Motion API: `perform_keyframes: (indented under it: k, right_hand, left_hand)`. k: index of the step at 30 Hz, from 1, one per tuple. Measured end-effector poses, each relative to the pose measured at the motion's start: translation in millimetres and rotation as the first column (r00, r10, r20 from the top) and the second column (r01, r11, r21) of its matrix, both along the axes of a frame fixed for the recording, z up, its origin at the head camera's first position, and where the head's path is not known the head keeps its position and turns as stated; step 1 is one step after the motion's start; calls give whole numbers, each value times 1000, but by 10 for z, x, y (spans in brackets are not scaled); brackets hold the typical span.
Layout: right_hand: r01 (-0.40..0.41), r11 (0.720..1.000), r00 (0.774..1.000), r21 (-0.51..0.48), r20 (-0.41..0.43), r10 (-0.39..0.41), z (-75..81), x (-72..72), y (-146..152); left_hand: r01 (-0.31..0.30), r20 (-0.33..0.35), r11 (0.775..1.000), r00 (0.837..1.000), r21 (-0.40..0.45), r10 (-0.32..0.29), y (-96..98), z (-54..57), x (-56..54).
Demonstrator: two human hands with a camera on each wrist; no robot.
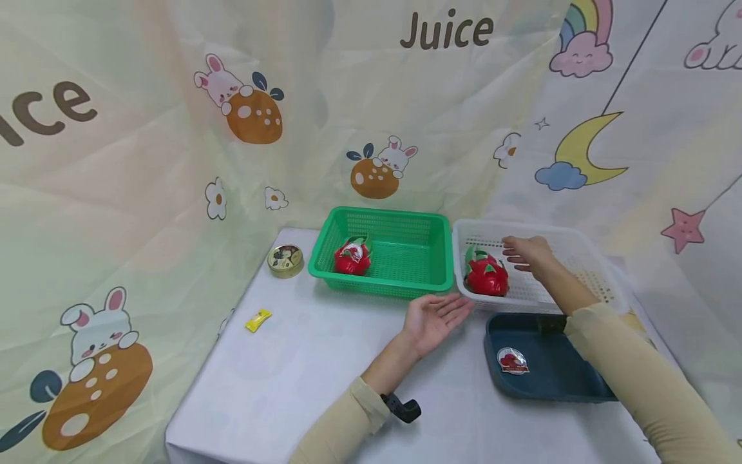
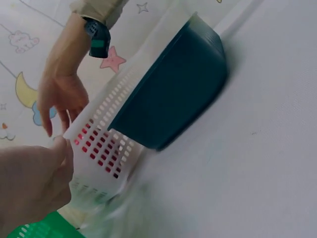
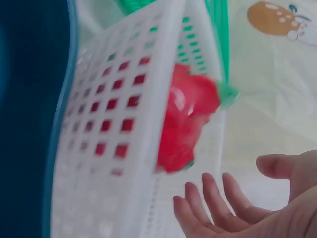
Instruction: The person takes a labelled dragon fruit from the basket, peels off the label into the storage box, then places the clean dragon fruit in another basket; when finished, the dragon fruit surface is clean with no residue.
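Observation:
My right hand (image 1: 530, 253) hovers over the white basket (image 1: 556, 241), fingers extended and holding nothing. Beside it, a red dragon fruit (image 1: 488, 277) with green leaf tips sits at that basket's left end. In the right wrist view, the fingers of the right hand (image 3: 237, 213) stand apart from the dragon fruit (image 3: 185, 119). My left hand (image 1: 435, 321), palm up and fingers straight, is by the front left corner of the white basket. Whether it touches the rim I cannot tell. A second dragon fruit (image 1: 352, 256), bearing a sticker, lies in the green basket (image 1: 400, 289).
A dark blue tray (image 1: 545, 386) stands in front of the white basket, with a round fruit sticker (image 1: 513, 361) on it. On the left of the white table (image 1: 278, 393) are a round gold tin (image 1: 285, 260) and a small yellow packet (image 1: 257, 320). Printed curtains (image 1: 324, 96) hang behind.

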State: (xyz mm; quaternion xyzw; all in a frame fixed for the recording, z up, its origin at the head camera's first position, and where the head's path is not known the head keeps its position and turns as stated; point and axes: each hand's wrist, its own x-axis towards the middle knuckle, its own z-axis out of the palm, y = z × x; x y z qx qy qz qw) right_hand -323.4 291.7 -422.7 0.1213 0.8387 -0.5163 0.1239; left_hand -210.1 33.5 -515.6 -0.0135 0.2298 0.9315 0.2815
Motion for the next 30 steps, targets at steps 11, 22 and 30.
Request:
perform_keyframes:
  k: [11,22,30]
  right_hand:
    - [-37,997,998,-60,-50,34,244,-15,-351]
    - [-105,969,994,-222,-8,106,285,-136,-879]
    - [-211,949,977,-233,-11,214,199,-235,-1412]
  left_hand:
    - [-35,-115,987,993,-156,17,-386,0,36]
    - [-119,-81,971,991,-205,104,-828,40,11]
    - [-216,-26,955,976,-202,216,-1265,91,-35]
